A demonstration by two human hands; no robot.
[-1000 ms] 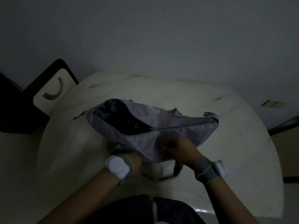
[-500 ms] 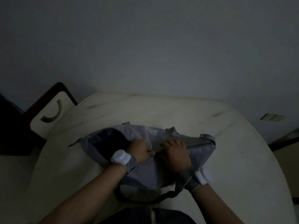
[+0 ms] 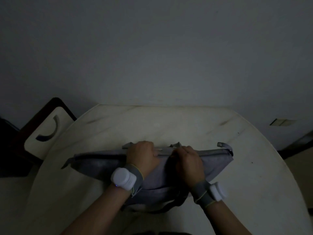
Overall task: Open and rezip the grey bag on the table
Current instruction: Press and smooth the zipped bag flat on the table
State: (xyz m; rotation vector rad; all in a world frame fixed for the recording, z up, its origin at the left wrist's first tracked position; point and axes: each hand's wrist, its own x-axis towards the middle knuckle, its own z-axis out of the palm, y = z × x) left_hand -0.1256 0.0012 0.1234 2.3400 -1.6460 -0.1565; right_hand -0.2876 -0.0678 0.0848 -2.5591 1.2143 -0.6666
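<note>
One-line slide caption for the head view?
Both hands, left hand and right hand, grip the grey bag along its top edge on the white table.

Very dim, bluish and grainy, the corners falling to near black, straight edges bowed by the wide lens

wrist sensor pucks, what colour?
White pucks on grey wristbands with a yellow-green edge; clearest on the left wrist, head view.

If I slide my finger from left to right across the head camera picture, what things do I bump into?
chair → left end of the grey bag → left hand → right hand → bag's strap loop → wall socket
</note>
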